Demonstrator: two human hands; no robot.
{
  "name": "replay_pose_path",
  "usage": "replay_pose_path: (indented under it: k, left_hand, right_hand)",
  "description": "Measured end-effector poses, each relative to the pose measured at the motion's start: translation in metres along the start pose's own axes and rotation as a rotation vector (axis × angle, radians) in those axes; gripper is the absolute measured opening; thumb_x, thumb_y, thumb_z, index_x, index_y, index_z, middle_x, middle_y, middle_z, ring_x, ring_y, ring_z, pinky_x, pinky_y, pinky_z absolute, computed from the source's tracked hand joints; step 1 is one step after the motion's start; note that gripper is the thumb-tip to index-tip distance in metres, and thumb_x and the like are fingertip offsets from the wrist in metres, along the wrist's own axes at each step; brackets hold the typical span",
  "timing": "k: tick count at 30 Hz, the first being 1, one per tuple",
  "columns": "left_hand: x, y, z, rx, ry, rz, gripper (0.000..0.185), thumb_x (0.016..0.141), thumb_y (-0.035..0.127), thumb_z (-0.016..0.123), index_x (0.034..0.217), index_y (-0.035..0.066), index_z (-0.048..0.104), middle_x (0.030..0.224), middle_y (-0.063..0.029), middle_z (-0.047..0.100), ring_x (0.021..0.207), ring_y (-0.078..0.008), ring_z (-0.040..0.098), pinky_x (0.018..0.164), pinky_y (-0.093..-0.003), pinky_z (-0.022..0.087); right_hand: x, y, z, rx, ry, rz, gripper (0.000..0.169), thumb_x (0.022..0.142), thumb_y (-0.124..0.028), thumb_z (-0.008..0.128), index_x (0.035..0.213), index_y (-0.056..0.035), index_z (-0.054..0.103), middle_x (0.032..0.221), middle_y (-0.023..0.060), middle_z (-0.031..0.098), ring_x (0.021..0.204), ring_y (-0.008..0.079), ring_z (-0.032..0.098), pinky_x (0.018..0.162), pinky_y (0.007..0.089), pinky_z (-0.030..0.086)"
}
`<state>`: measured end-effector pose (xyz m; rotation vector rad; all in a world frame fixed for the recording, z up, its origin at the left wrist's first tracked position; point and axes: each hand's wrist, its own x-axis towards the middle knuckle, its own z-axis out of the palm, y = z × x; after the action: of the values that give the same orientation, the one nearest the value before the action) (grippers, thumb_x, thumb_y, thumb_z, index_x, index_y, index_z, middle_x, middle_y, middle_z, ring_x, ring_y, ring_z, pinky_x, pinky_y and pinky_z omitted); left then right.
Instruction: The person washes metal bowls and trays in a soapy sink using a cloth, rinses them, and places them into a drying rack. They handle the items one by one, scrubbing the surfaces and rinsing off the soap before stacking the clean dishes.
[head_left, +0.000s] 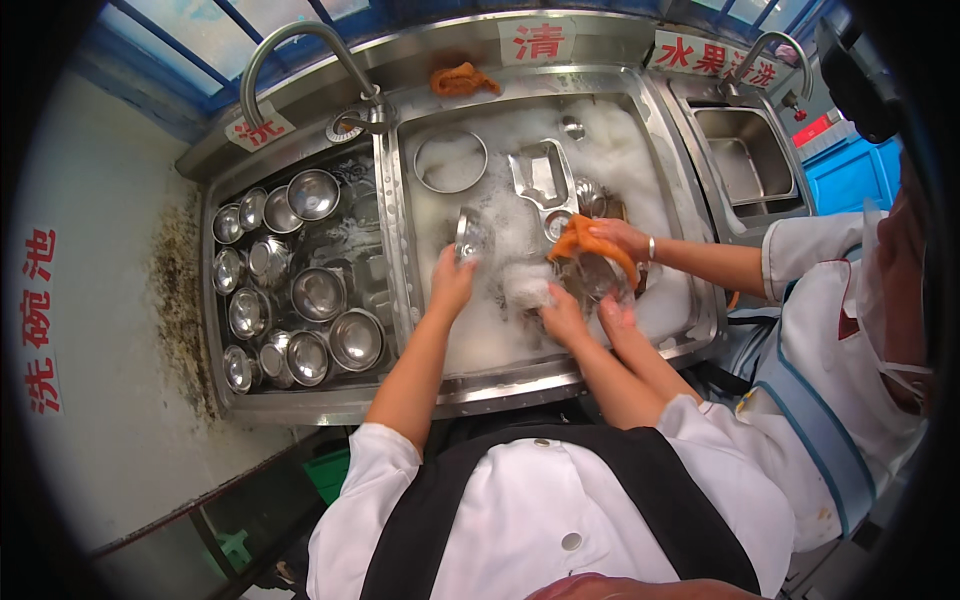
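My left hand (453, 286) grips a small stainless steel bowl (471, 234), tilted on its side over the suds of the middle sink (517, 381). My right hand (564, 315) is closed on a white soapy cloth or scrubber (528, 285), its exact kind blurred by foam. Close to its right, a co-worker's two hands hold an orange cloth (581, 238) and a metal bowl (598, 276). A compartment tray (541, 174) lies in the foam beyond my right hand, and a round metal pan (450, 162) floats at the back left.
The left sink (300, 405) holds water and several steel bowls (356, 340). A curved faucet (296, 31) rises behind it. An orange cloth (463, 79) lies on the back ledge. The co-worker stands close at the right, near a small sink (750, 154) and a blue crate (855, 176).
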<state>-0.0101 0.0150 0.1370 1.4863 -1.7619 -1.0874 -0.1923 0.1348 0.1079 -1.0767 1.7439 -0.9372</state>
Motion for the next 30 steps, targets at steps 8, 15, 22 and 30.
replay_pose_path:
  k: [8,15,22,30]
  left_hand:
    - [-0.04,-0.003,-0.011,-0.14,-0.465,-0.153,0.032,0.084,0.003,0.054,0.115,-0.002,0.049,0.113,-0.0097,0.056,0.104,-0.0198,0.053,0.087,-0.0329,0.043]
    - [-0.063,0.012,0.024,-0.764,-0.25,-0.206,0.025,0.08,0.011,0.063,0.103,0.002,0.055,0.091,-0.0047,0.061,0.078,-0.0153,0.055,0.07,-0.0277,0.045]
    - [-0.078,0.017,0.029,0.165,-0.557,0.059,0.021,0.075,0.009,0.063,0.094,0.002,0.058,0.077,-0.0127,0.061,0.069,-0.0202,0.057,0.063,-0.0318,0.045]
    - [-0.057,-0.033,0.014,-0.043,-0.214,-0.031,0.038,0.079,0.012,0.059,0.116,0.008,0.053,0.116,-0.0164,0.054,0.108,-0.0292,0.05,0.092,-0.0375,0.039]
  right_hand:
    - [0.067,-0.024,0.036,-0.103,0.176,-0.12,0.049,0.084,-0.036,0.049,0.125,-0.0075,0.045,0.123,0.0194,0.049,0.116,0.0323,0.046,0.093,0.0438,0.038]
    - [0.006,0.019,0.046,1.0,0.179,0.387,0.044,0.089,-0.037,0.044,0.116,-0.0019,0.049,0.101,0.0093,0.057,0.092,0.0204,0.054,0.079,0.0327,0.044]
    - [0.001,0.022,0.024,0.303,0.323,0.279,0.054,0.077,-0.032,0.062,0.111,0.0079,0.048,0.106,0.0161,0.055,0.098,0.0235,0.052,0.082,0.034,0.042]
    - [0.019,0.006,0.014,0.142,0.091,0.283,0.046,0.064,-0.018,0.063,0.103,0.0045,0.054,0.095,0.0186,0.061,0.09,0.0288,0.058,0.079,0.0352,0.045]
